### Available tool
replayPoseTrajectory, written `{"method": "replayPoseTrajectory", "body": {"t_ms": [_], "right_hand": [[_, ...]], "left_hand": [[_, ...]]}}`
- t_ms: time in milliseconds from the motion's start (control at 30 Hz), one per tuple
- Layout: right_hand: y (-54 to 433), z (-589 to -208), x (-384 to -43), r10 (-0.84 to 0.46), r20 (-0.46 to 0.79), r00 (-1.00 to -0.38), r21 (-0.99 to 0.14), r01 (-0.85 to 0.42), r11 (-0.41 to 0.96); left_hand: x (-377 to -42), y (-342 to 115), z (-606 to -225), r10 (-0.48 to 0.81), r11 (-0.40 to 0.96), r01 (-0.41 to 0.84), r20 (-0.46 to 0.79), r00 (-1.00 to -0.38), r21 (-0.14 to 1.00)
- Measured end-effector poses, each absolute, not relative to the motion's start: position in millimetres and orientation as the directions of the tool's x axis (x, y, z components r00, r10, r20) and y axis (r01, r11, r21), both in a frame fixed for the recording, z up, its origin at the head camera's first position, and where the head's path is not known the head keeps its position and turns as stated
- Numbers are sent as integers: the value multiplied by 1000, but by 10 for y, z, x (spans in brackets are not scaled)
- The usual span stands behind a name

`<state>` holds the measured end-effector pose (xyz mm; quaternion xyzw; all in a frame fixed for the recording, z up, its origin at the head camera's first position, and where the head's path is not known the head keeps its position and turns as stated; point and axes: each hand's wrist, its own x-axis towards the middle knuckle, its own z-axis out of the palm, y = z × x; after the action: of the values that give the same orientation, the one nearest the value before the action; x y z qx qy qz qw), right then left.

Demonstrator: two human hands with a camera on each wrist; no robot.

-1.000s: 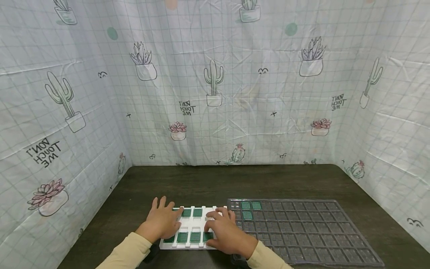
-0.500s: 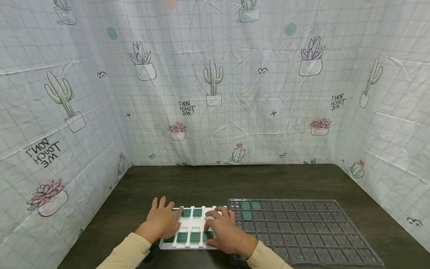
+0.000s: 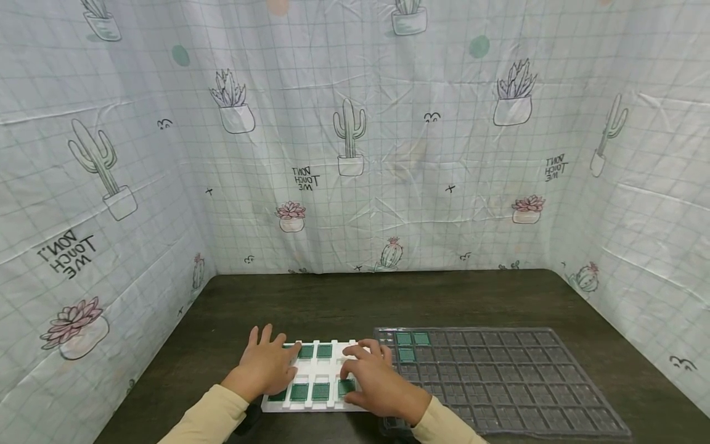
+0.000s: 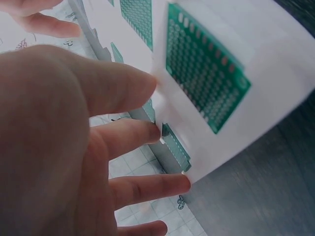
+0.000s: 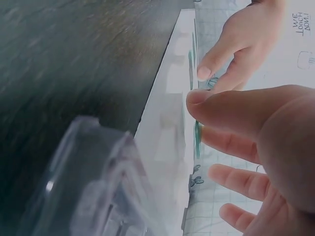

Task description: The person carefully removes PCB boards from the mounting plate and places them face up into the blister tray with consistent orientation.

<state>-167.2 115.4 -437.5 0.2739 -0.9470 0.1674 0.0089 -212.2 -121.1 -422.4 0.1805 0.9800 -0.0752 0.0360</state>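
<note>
A white tray [image 3: 318,368] on the dark table holds several green perforated circuit boards in two rows. My left hand [image 3: 263,368] rests on its left end, fingers spread and fairly straight; in the left wrist view the thumb touches the tray beside a seated circuit board [image 4: 204,69]. At the front row's right end, my right hand [image 3: 383,382] pinches a green circuit board [image 3: 346,387] between thumb and index finger. That board [image 5: 198,140] shows edge-on in the right wrist view, at the tray's top surface, with the other fingers held off it.
A clear plastic tray [image 3: 499,374] with many small compartments lies to the right, close beside the white tray. Several green boards [image 3: 405,338] sit in its far left compartments. A printed cactus curtain [image 3: 355,209] encloses the table [image 3: 333,302] at the back and sides.
The circuit board under my right fingers has shifted slightly right and up from its slot, the right hand moving with it. The left hand stays in place; the head view shifts slightly.
</note>
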Motion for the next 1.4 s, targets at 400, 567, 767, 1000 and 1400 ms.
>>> {"method": "replayPoseTrajectory", "body": {"t_ms": [400,567,767,1000,1400], "right_hand": [[1218,-4394,-1655,-497,115,-860,-329,-505,798],[1258,-4384,-1643,-493,129,-860,-344,-505,791],[1330,-4386,-1640,-472,121,-874,-369,-480,796],[1394,-4387,-1646,-466,127,-875,-384,-477,791],[1491,-4389,-1665,-448,159,-880,-369,-474,800]], "left_hand": [[-2126,-1231,-4248,353,923,364,-100,-930,-128],[-2109,-1238,-4247,353,922,364,-96,-931,-130],[-2102,-1237,-4244,356,921,366,-94,-930,-131],[-2104,-1239,-4233,359,922,369,-97,-928,-119],[-2100,-1246,-4225,370,918,379,-87,-925,-118]]}}
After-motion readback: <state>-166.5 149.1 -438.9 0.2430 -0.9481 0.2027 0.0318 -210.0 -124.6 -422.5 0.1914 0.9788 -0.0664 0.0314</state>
